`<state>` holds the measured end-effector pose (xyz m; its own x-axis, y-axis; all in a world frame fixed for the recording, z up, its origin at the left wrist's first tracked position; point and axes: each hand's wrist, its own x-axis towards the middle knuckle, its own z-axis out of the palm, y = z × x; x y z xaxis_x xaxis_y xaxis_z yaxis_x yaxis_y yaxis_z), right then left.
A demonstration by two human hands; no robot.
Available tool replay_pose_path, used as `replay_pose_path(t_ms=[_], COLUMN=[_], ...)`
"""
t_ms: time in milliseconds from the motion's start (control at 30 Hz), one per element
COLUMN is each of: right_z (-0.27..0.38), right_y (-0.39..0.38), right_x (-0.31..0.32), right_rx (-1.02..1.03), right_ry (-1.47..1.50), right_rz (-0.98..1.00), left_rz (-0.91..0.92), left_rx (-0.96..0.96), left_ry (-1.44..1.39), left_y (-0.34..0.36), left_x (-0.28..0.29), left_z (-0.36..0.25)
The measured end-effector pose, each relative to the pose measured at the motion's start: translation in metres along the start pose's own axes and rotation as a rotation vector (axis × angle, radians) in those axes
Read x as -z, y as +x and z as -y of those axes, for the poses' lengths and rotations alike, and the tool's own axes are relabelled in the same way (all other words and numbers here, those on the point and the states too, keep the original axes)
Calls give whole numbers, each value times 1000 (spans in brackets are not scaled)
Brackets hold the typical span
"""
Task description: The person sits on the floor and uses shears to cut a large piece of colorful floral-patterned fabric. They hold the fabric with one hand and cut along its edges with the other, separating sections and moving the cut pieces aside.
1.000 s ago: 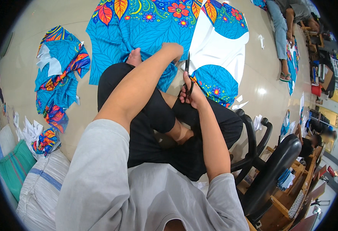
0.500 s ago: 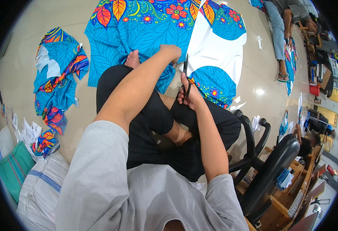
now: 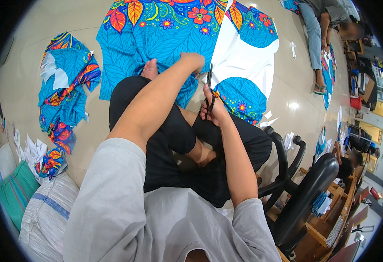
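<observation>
In my right hand [image 3: 216, 110] is a pair of black-handled scissors [image 3: 211, 99], fingers and thumb wrapped through its handles. Its blades point away from me, at the border between the blue floral fabric [image 3: 174, 43] and a white area [image 3: 261, 61]. My left hand [image 3: 194, 62] is closed at the edge of the floral fabric, just left of the blades; its fingertips are mostly hidden. That fabric lies spread on the floor beyond my crossed legs. A rounded blue printed part [image 3: 239, 96] lies against the white, right of the scissors.
A crumpled floral piece [image 3: 69, 91] lies at the left, above white scraps [image 3: 34, 150] and woven sacks [image 3: 47, 209]. Black chair parts [image 3: 305, 196] stand close by my right side. Another person [image 3: 312, 39] sits at the upper right; white scraps [image 3: 269, 121] lie nearby.
My hands and the scissors stay in nearly the same place, with only a slight shift. The person at the upper right has leaned, bringing their head into view.
</observation>
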<state>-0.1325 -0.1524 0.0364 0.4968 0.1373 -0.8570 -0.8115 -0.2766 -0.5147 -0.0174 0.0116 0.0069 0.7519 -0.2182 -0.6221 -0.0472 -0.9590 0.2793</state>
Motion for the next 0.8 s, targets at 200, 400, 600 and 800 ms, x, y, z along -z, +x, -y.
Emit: replay_pose_path(t_ms=[200,400,600,800], right_z=[-5,-8,-9,-3], right_y=[7,10,10,11], right_x=[3,6,9,11], right_rx=[-3,10,25,-5], right_ry=[29,-11,-110,-33], right_rz=[24,7,3,51], left_rz=[31,-18,-17,2], left_rx=[9,-1,15,9], left_ry=[-7,-16,-1,7], left_y=[0,0,2,3], left_x=[0,-3,-3,-1], left_z=[-1,1,1,2])
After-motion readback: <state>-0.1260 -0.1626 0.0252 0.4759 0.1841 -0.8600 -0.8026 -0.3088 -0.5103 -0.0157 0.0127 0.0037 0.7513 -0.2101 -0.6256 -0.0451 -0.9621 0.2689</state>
